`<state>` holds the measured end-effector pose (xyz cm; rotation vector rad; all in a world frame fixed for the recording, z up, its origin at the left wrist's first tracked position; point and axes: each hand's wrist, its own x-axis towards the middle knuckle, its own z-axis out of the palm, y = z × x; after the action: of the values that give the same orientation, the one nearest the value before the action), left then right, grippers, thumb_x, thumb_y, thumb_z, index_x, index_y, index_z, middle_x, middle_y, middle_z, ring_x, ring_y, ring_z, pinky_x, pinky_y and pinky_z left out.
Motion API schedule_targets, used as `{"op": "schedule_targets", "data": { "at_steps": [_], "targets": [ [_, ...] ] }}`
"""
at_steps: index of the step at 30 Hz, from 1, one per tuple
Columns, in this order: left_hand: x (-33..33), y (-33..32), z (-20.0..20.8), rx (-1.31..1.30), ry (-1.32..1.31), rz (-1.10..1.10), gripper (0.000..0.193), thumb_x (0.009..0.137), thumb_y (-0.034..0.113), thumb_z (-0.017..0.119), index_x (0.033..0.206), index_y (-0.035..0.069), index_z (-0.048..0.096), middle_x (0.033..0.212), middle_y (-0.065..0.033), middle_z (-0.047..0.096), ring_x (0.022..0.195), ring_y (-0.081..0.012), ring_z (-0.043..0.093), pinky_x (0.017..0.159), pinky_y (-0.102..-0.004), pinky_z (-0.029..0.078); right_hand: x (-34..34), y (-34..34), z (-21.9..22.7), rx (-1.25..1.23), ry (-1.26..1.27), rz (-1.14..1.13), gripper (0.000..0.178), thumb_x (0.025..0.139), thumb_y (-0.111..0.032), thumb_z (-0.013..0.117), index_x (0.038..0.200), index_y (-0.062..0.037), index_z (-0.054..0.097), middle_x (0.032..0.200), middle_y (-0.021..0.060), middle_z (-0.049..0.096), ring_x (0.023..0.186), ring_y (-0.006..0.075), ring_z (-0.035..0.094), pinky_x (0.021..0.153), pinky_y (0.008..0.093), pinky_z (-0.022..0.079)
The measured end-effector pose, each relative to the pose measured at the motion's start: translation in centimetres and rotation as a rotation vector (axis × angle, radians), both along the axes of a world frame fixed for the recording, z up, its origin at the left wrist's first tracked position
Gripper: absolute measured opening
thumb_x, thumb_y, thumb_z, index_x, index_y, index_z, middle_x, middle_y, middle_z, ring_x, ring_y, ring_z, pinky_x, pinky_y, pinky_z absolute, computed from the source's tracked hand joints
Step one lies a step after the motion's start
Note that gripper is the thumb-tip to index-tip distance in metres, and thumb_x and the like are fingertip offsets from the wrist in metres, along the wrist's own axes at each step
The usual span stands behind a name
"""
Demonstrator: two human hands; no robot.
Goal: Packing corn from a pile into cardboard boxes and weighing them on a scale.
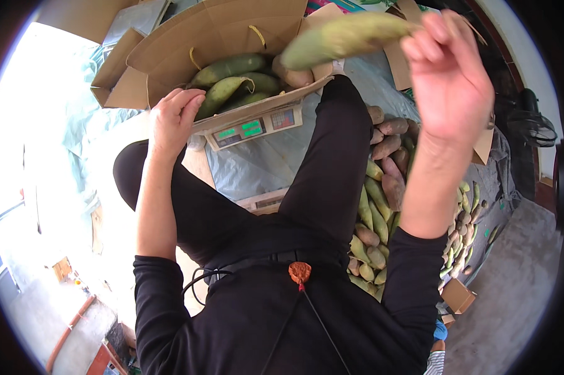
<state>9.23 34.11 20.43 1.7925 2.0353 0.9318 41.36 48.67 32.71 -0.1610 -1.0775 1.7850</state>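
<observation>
Okay, upper right: right hand pinches green radish by tip; likely firm, weighty, better held mid-body. Left hand, upper left: can't tell grip.

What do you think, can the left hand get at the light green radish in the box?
Very likely yes: the left hand is close beside the radish, the box is open on top, and nothing seems to lie between. Whether they touch is hard to tell.
</observation>
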Motion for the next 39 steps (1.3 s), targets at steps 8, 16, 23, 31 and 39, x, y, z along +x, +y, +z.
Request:
{"op": "schedule_targets", "data": {
  "at_steps": [8, 16, 23, 31, 39],
  "targets": [
    [-0.2, -0.2, 0.2, -0.002, -0.017, 0.009, 0.012, 0.085, 0.014, 0.063, 0.091, 0.004, 0.068, 0.079, -0.0099, 0.063, 0.071, -0.0255, 0.062, 0.064, -0.0319, 0.048, -2.9, -0.4, -8.3, -0.073, -0.691, -0.522, 0.019, 0.09, -0.014, 0.055, 0.107, -0.0039, 0.057, 0.106, 0.0078, 0.062, 0.081, 0.013, 0.06, 0.065, 0.0236, 0.041],
    [0.0, -0.2, 0.2, 0.007, -0.052, -0.011, 0.012, 0.084, 0.012, 0.064, 0.091, 0.003, 0.068, 0.076, -0.0091, 0.062, 0.067, -0.0216, 0.06, 0.061, -0.03, 0.047, 13.4, -5.7, -24.0, -0.504, -1.137, -0.681, 0.015, 0.089, -0.007, 0.053, 0.1, -0.0075, 0.062, 0.09, 0.0018, 0.065, 0.073, 0.0097, 0.059, 0.056, 0.0214, 0.041],
    [0.2, -0.1, 0.0, -0.053, -0.021, -0.039, 0.015, 0.09, 0.011, 0.058, 0.097, 0.001, 0.066, 0.075, -0.0073, 0.058, 0.071, -0.0156, 0.062, 0.065, -0.027, 0.047, 18.2, -19.6, -36.5, -0.876, -1.409, -0.491, 0.011, 0.085, -0.013, 0.055, 0.087, -0.008, 0.065, 0.07, 0.0014, 0.061, 0.057, 0.0122, 0.058, 0.048, 0.0286, 0.043],
    [1.1, 1.1, -1.0, -0.052, -0.055, -0.044, 0.012, 0.085, 0.011, 0.063, 0.093, 0.003, 0.068, 0.075, -0.0084, 0.062, 0.066, -0.0179, 0.061, 0.062, -0.0275, 0.047, 21.6, -27.9, -45.6, -0.81, -1.25, -0.488, 0.028, 0.088, -0.024, 0.049, 0.091, -0.0032, 0.068, 0.079, 0.007, 0.067, 0.075, 0.018, 0.062, 0.068, 0.0317, 0.049],
    [1.2, 1.0, -0.1, -0.103, -0.018, -0.024, 0.015, 0.09, 0.009, 0.057, 0.096, 0.001, 0.066, 0.074, -0.0072, 0.059, 0.071, -0.0147, 0.062, 0.066, -0.026, 0.047, 18.5, -24.5, -41.0, -0.843, -1.22, -0.428, 0.029, 0.089, -0.023, 0.048, 0.088, -0.0003, 0.066, 0.077, 0.0059, 0.065, 0.073, 0.0175, 0.06, 0.069, 0.0314, 0.047]
  ]
}}
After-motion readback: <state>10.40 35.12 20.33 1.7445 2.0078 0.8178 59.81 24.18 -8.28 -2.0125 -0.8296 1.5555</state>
